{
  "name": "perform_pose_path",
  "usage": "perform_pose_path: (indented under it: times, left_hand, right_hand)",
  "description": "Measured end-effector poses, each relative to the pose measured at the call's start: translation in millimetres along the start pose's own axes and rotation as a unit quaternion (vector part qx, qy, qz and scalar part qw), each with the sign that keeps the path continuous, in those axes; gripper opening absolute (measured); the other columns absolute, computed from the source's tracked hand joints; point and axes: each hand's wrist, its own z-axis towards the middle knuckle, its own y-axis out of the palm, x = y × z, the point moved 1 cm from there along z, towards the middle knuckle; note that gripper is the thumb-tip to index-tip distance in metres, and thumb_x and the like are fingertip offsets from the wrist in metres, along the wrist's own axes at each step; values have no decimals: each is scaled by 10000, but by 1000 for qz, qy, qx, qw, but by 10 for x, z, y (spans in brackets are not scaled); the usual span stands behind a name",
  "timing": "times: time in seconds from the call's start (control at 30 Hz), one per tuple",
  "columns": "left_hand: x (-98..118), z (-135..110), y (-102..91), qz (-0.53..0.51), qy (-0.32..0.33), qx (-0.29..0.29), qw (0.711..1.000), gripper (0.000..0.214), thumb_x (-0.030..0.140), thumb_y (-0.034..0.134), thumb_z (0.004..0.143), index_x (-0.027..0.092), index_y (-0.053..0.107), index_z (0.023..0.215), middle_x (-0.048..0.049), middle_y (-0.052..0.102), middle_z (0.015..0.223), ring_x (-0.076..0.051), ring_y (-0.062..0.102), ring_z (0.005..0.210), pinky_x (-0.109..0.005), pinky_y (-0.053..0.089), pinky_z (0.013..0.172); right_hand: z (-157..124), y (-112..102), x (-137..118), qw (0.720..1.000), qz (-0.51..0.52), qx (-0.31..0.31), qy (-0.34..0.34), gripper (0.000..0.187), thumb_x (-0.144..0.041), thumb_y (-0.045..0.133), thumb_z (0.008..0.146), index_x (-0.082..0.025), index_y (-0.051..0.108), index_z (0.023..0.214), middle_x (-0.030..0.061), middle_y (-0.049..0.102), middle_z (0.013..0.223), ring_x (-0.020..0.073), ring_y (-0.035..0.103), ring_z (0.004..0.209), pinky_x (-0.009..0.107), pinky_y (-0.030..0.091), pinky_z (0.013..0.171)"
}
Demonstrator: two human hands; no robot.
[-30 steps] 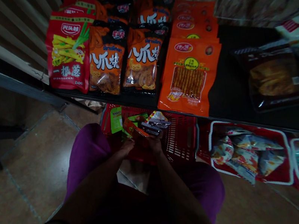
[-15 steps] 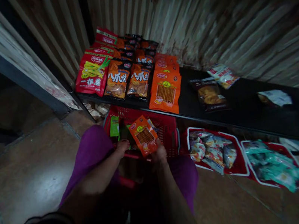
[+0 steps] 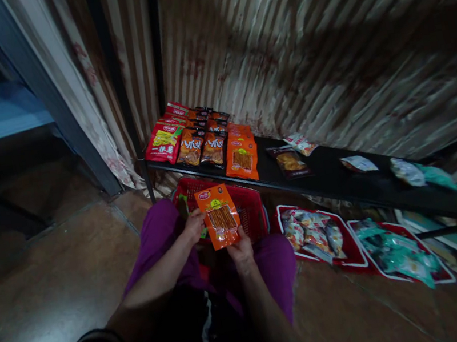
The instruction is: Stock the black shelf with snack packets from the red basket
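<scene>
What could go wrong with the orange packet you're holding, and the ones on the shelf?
The held orange packet could slip: the left hand has only its left edge, the right hand its lower right corner. It might fall into the red basket below.

The front orange packet on the shelf sits by the front edge, so a bump might knock it off.

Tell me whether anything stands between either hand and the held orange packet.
Nothing visible does. The left hand holds the orange packet at its left edge, and the right hand at its lower right corner. The red basket shows beyond the packet, not between it and either hand.
</scene>
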Motion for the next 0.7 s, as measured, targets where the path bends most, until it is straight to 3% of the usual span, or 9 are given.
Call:
perform_pose_path:
  times: [0.17,0.33,0.5,0.7]
  left_hand:
    - [344,-122,139,40,97,-20,994,224,292,721,631,172,634,798,-14,693,745,-125,610,618,-239,451,620]
    - [605,-264,320,73,162,-68,982,247,326,731,599,178,667,786,-9,702,765,-138,607,677,-236,449,663]
    - [696,-462,460,134,188,-134,964,181,324,671,645,185,676,760,-13,702,763,-165,614,741,-255,456,709]
    - [700,-613,525,191,174,-153,954,131,307,653,676,180,657,709,-8,672,707,-170,598,727,-243,441,672]
  right_hand:
    - [-124,160,-125,1000,-1,22,-8,178,-383,675,732,-224,695,811,16,747,802,195,688,770,362,539,797]
    - [-308,416,-467,989,-76,4,-129,305,-411,759,657,-222,713,892,19,747,930,187,686,857,295,549,746]
    - [-478,692,-762,977,-71,-14,-200,353,-422,822,577,-222,706,844,3,750,861,160,689,783,259,555,721]
    - [-541,714,-901,974,-38,48,-217,338,-307,850,532,-222,676,809,-40,732,743,125,676,669,194,539,587]
